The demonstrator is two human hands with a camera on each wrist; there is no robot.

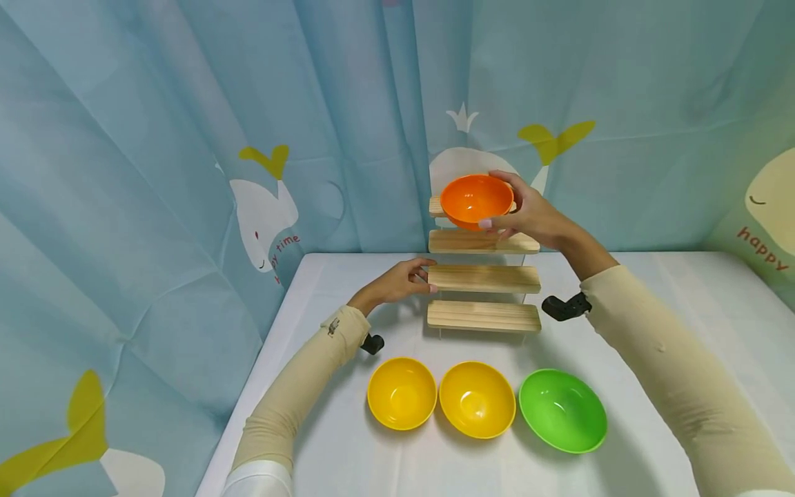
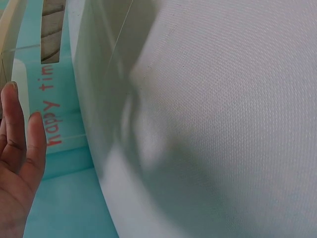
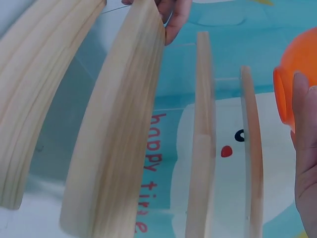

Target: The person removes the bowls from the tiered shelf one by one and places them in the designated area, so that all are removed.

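Observation:
My right hand (image 1: 528, 214) grips an orange bowl (image 1: 475, 197) by its right side, thumb on the near outside and fingers at the far rim. The bowl is tilted with its inside toward the head camera and overlaps the top board of a four-tier wooden stand (image 1: 484, 277). At the left end of the second board from the bottom, my left hand (image 1: 400, 281) holds the board's edge between thumb and fingers. In the right wrist view, the left hand's fingers (image 3: 176, 20) show at that board's far end, and the orange bowl (image 3: 299, 74) is at the right edge.
In front of the stand, two yellow bowls (image 1: 402, 393) and a green bowl (image 1: 562, 411) sit in a row on the white tablecloth (image 1: 348, 449). Behind the table hangs a light blue curtain (image 1: 360, 138) printed with whales. The stand has thin clear side supports.

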